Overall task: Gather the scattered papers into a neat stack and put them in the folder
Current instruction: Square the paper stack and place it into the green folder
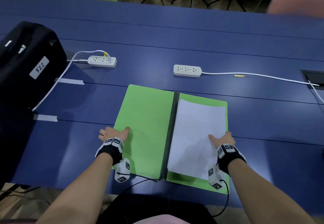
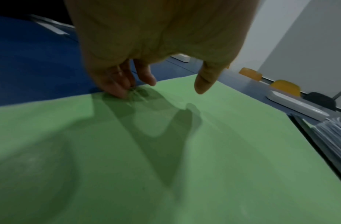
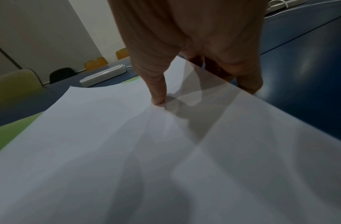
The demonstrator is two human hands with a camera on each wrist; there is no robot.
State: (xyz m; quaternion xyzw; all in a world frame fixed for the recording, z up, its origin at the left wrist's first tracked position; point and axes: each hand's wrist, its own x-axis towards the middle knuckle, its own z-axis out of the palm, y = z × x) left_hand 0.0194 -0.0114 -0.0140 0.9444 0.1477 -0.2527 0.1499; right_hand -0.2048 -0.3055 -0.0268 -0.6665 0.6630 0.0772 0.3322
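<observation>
A green folder (image 1: 145, 118) lies open on the blue table, its black spine (image 1: 171, 136) running down the middle. A neat stack of white papers (image 1: 198, 132) rests on its right half. My left hand (image 1: 112, 133) is at the outer edge of the left flap (image 2: 204, 151): the fingers (image 2: 117, 89) touch that edge and the thumb (image 2: 203, 84) hovers just above the green. My right hand (image 1: 223, 138) pinches the right edge of the paper stack (image 3: 127, 151). Its thumb (image 3: 158, 94) presses on top and the other fingers are hidden below the edge.
Two white power strips (image 1: 102, 61) (image 1: 187, 70) with cords lie beyond the folder. A black case (image 1: 26, 62) labelled 522 stands at the left, with tape strips (image 1: 71, 81) beside it. A cable hatch (image 1: 313, 78) is at the right. Chairs line the far side.
</observation>
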